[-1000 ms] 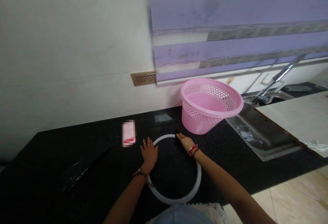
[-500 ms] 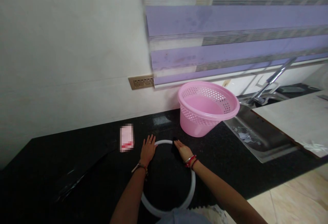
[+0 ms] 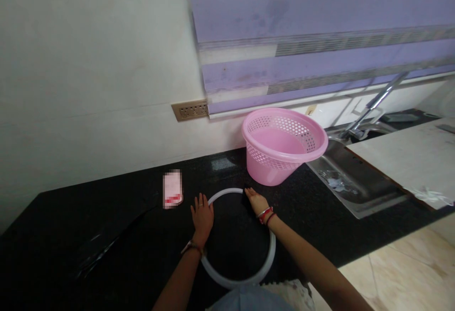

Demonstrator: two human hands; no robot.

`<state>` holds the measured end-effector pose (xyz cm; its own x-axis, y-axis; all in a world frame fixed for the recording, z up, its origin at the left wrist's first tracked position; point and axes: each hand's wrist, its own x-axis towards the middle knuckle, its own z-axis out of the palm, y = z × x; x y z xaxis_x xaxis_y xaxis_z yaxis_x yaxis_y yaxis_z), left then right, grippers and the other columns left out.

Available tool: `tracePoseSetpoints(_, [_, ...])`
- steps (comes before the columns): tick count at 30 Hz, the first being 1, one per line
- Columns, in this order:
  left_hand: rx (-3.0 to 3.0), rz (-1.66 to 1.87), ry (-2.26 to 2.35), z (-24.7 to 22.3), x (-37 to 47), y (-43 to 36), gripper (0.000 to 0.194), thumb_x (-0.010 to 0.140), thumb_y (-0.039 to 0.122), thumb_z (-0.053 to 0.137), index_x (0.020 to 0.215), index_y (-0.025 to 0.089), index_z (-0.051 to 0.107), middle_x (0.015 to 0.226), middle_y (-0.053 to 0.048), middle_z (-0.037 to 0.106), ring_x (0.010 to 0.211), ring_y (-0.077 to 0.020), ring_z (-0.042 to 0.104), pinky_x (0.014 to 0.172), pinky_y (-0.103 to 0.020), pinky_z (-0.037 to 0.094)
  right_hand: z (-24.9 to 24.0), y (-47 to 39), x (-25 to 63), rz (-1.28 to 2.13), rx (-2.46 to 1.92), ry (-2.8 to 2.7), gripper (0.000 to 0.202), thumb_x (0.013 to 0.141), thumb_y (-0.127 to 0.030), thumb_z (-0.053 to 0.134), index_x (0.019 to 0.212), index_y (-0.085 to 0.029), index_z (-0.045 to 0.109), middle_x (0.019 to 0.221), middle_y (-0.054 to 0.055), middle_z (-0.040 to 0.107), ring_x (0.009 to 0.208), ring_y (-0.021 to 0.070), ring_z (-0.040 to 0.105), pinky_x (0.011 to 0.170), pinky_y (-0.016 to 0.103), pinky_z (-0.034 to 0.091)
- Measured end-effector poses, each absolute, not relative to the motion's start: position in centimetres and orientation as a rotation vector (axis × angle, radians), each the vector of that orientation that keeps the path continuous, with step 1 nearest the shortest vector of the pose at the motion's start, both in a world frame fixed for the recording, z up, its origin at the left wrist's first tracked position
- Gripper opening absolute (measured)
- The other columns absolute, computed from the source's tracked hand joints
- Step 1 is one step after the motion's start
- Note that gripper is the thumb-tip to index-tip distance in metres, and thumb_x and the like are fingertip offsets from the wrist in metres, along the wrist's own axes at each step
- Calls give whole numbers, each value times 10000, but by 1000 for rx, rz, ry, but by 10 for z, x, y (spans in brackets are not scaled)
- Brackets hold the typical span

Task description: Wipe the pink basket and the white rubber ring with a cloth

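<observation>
A round white rim (image 3: 229, 284) stands close in front of my body, with black inside it; whether that is a bag lining or the dark counter, I cannot tell. My left hand (image 3: 203, 218) lies on the rim's left side, fingers spread and the thumb along the white edge. At the upper right of the rim, my right hand (image 3: 256, 201) has its fingers held together on a patch of black material (image 3: 246, 188) that covers the white edge there. This material looks like thin plastic. The palm side of the right hand is hidden.
A pink laundry basket (image 3: 270, 173) sits at the back of the black counter (image 3: 142, 244). A blurred pink-and-white item (image 3: 172, 188) lies left of the rim. To the right are a steel sink (image 3: 359, 187), a faucet (image 3: 382, 95) and a pale board (image 3: 405, 154) across the sink.
My left hand has slid slightly down and outward on the rim, its fingers wider apart. The right hand stays at the upper right edge. My view has shifted a little.
</observation>
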<state>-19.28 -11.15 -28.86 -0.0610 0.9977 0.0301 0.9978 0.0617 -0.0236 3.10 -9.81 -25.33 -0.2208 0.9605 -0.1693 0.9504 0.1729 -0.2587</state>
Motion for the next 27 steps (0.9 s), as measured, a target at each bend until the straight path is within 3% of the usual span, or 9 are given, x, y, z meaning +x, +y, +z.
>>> tracePoseSetpoints(6, [-2270, -22, -2161, -275, -185, -98, 510, 847, 284, 370, 1303, 56, 382, 1385, -167, 344, 1285, -294, 285, 968, -423, 366, -251, -61, -5, 530, -1592, -2607, 446, 827, -27, 340, 1244, -102, 479, 1283, 138, 446, 1210, 173, 387, 988, 282, 368])
tracePoseSetpoints(10, [-2420, -81, -1988, -280, -192, -83, 471, 878, 265, 312, 1316, 102, 369, 1374, -131, 379, 1278, -244, 314, 980, -395, 359, -255, -56, -20, 520, -1466, -2663, 435, 829, -31, 348, 1230, -116, 494, 1272, 117, 466, 1197, 160, 406, 990, 278, 365])
tracePoseSetpoints(22, [-2420, -100, -1993, -289, -194, -83, 448, 892, 221, 269, 1320, 137, 370, 1361, -105, 405, 1280, -236, 312, 1022, -434, 301, -266, -123, 38, 485, -1917, -2322, 515, 803, 15, 281, 1283, -93, 435, 1314, 143, 410, 1227, 155, 357, 989, 250, 367])
tracePoseSetpoints(27, [-2455, -90, -1950, -294, -197, -80, 451, 887, 210, 276, 1326, 149, 360, 1368, -102, 396, 1286, -222, 304, 1019, -411, 311, -261, -103, 22, 531, -1902, -2346, 504, 807, 7, 292, 1267, -116, 455, 1291, 138, 437, 1221, 158, 368, 974, 270, 386])
